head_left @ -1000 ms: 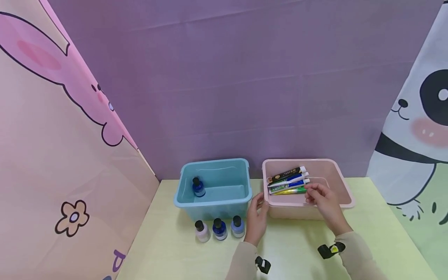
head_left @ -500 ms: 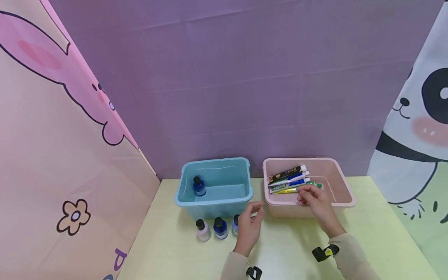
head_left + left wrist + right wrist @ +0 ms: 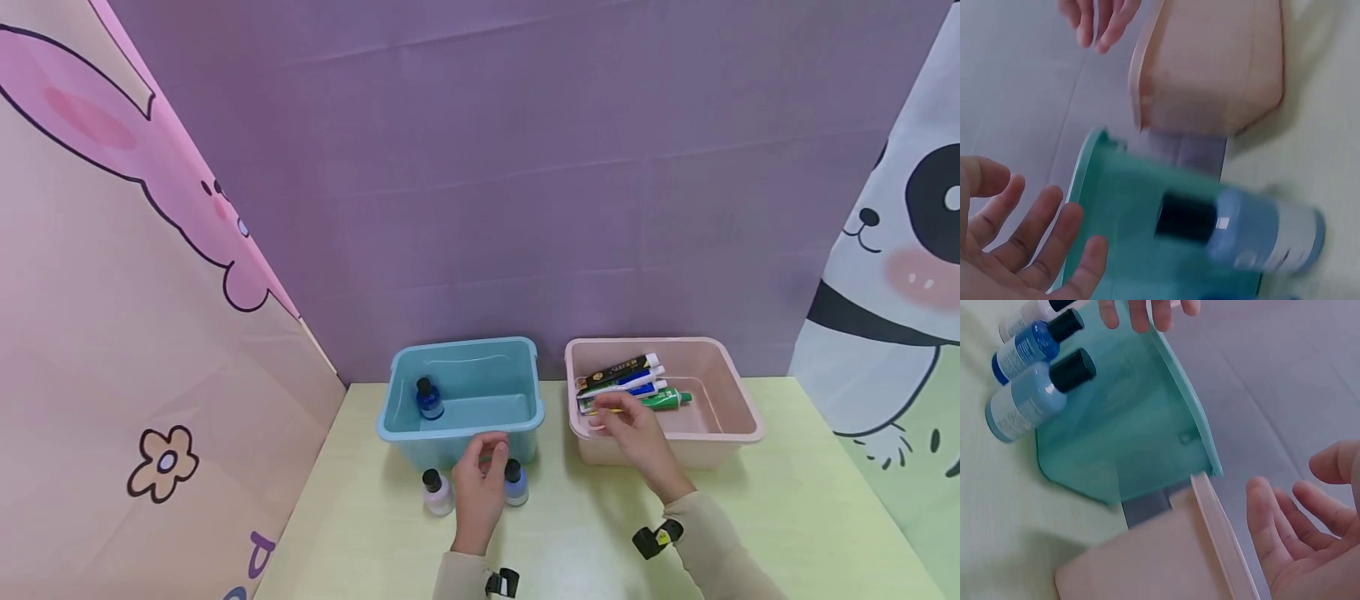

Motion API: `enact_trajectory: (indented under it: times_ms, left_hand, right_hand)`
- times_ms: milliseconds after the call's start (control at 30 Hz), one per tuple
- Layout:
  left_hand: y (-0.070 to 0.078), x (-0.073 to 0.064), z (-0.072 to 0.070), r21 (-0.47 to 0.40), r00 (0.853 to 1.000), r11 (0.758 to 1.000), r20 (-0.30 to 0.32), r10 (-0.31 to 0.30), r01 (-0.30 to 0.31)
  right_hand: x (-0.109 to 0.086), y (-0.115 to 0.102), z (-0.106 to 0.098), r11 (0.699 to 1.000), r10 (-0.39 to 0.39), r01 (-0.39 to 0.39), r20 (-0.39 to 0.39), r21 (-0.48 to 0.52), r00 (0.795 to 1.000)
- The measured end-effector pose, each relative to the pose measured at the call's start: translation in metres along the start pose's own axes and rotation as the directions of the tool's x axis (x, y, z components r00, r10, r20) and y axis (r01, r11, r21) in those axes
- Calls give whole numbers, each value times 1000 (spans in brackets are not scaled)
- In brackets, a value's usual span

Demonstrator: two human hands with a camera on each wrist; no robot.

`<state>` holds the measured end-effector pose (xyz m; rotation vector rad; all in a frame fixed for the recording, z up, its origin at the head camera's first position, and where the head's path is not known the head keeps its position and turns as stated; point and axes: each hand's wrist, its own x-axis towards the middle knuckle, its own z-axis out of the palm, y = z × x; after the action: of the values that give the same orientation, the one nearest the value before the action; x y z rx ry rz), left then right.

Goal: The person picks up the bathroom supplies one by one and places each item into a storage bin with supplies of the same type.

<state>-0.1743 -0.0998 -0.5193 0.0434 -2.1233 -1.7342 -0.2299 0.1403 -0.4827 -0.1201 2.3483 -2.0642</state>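
My left hand (image 3: 480, 492) hovers over a row of small black-capped bottles in front of the blue bin (image 3: 465, 436), its fingers loosely curved around nothing. A pale pink bottle (image 3: 438, 498) stands to its left and a light blue bottle (image 3: 517, 490) to its right. Between them, the dark blue bottle (image 3: 1025, 353) shows in the right wrist view but is hidden by the hand in the head view. Over the front rim of the pink bin (image 3: 720, 438) is my right hand (image 3: 637, 437), relaxed and holding nothing.
Another dark blue bottle (image 3: 431, 402) stands inside the blue bin. Several squeeze tubes lie in the pink bin, among them a black tube (image 3: 617, 374) and a green tube (image 3: 663, 400). A purple cloth wall (image 3: 480, 208) rises behind both bins at the table's back edge.
My left hand has left the pink bin's corner and moved left over the bottles. The right hand has drifted left from the tubes, uncovering the green tube's capped end.
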Motion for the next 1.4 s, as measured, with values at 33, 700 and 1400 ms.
enact_trajectory:
  times_ms: [33, 700, 1400]
  left_hand:
    - [-1, 1, -5, 7, 1000, 1000, -16, -12, 12]
    - [-23, 20, -80, 153, 943, 983, -330, -44, 99]
    - [-58, 17, -94, 220, 921, 950, -366, -130, 222]
  right_hand:
    - [1, -1, 4, 1000, 1, -1, 4, -10, 1000]
    - [3, -1, 63, 976, 10, 1, 51, -216, 999]
    - [16, 22, 96, 970, -36, 54, 80, -237, 996]
